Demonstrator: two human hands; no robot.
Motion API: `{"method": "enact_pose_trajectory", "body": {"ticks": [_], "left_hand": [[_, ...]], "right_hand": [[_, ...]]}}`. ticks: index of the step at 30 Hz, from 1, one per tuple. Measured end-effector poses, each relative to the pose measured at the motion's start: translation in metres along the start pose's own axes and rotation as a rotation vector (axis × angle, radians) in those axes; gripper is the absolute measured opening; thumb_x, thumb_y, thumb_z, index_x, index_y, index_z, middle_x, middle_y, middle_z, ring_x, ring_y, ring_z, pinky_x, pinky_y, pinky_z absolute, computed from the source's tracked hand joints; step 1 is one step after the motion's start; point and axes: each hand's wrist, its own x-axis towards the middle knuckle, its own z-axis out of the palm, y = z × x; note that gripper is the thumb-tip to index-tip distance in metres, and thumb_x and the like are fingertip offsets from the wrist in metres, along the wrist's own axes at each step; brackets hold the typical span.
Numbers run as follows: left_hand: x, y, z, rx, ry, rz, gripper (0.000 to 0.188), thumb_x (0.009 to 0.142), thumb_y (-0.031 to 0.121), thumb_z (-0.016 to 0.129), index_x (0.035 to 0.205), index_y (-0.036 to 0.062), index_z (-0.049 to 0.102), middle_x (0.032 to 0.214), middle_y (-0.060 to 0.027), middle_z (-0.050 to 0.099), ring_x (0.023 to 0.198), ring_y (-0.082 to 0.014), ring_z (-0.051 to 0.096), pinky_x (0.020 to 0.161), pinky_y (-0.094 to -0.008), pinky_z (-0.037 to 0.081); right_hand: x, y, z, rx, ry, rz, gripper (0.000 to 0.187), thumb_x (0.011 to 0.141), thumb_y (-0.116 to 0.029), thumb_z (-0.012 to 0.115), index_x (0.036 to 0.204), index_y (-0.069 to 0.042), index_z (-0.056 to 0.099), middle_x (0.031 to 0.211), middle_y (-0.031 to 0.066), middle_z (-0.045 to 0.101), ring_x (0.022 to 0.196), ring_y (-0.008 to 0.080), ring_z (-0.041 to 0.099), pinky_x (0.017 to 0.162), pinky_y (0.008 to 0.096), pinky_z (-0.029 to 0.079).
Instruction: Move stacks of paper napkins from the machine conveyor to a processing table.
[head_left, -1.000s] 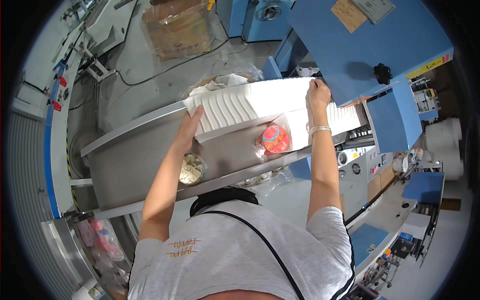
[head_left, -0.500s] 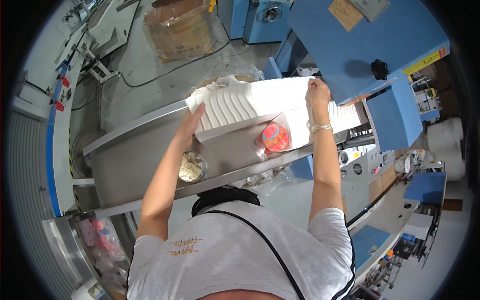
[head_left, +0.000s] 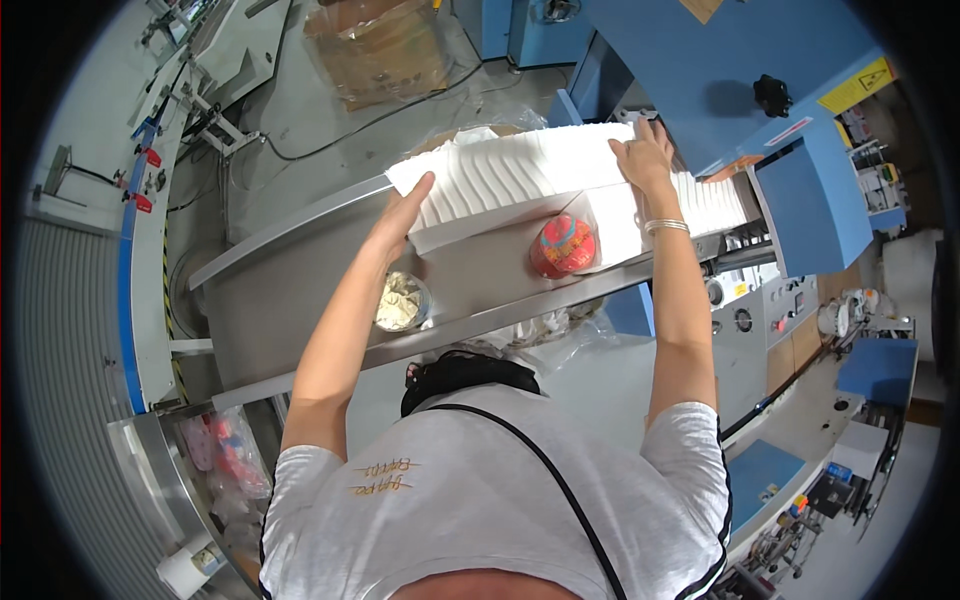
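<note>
A long row of white, soft-looking folded sheets (head_left: 500, 172) lies across the steel chute, its layers standing in wavy ridges. Round its left end my left hand (head_left: 405, 210) is closed, thumb up at the corner and the other fingers largely hidden. My right hand (head_left: 648, 162), a bracelet at its wrist, rests on the row's right part with fingers apart. More white sheets (head_left: 705, 200) continue right of it toward the blue machine. In front of the row stands a red round package (head_left: 562, 246). Beside my left forearm is a clear round tub (head_left: 402, 302) of cream-coloured pieces.
The steel chute (head_left: 300, 270) has raised metal edges and slopes across in front of me. A large blue machine (head_left: 720, 80) with a black knob rises at the right. A cardboard box (head_left: 375, 60) lined with plastic stands on the floor beyond.
My right hand has gone from closed fingers at the row's top edge to spread fingers on it. The left hand keeps its hold. The whole view has shifted slightly.
</note>
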Motion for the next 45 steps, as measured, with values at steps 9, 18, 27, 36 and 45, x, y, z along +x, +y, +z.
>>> {"method": "enact_pose_trajectory", "body": {"ticks": [9,18,27,36,45], "left_hand": [[-0.020,-0.009,-0.050,-0.057,0.091,0.100,0.087,0.086,0.050,0.063,0.145,-0.0005,0.024,0.146,-0.0142,0.035,0.135,-0.0256,0.032,0.110,-0.0364,0.026],[-0.064,-0.031,-0.204,-0.068,0.044,0.035,0.079,0.089,0.048,0.059,0.143,-0.0009,0.031,0.143,-0.0134,0.041,0.131,-0.0251,0.038,0.108,-0.0349,0.029],[-0.075,-0.009,-0.179,0.123,-0.172,0.093,0.086,0.081,0.039,0.071,0.143,-0.0034,0.028,0.144,-0.0160,0.038,0.134,-0.0265,0.034,0.110,-0.0334,0.024],[-0.078,-0.005,-0.172,0.190,-0.072,0.043,0.091,0.079,0.043,0.072,0.145,0.0000,0.026,0.147,-0.0168,0.034,0.138,-0.0275,0.029,0.112,-0.0367,0.020],[-0.079,-0.005,-0.171,0.246,-0.028,-0.016,0.087,0.083,0.044,0.069,0.145,0.0010,0.026,0.146,-0.0152,0.035,0.138,-0.0262,0.028,0.112,-0.0368,0.019]], "right_hand": [[-0.008,-0.076,0.035,-0.041,0.256,-0.016,0.045,0.090,-0.041,0.053,0.089,0.000,0.074,0.139,0.0131,0.046,0.134,0.0335,0.032,0.108,0.0417,0.030],[-0.104,-0.238,-0.002,0.321,0.164,0.092,0.050,0.084,-0.041,0.062,0.087,0.009,0.069,0.131,0.0152,0.048,0.120,0.0327,0.044,0.094,0.0402,0.046],[-0.120,-0.193,-0.005,0.180,0.052,0.151,0.061,0.092,-0.045,0.044,0.090,0.010,0.069,0.106,0.0250,0.065,0.115,0.0358,0.050,0.098,0.0423,0.039],[-0.236,-0.301,-0.031,0.422,0.205,-0.014,0.070,0.076,-0.057,0.066,0.117,-0.004,0.048,0.088,0.0187,0.062,0.081,0.0366,0.062,0.065,0.0443,0.052],[-0.244,-0.268,-0.043,0.743,0.035,-0.241,0.081,0.063,-0.039,0.079,0.128,-0.008,0.044,0.117,0.0168,0.053,0.109,0.0353,0.053,0.084,0.0436,0.050]]}}
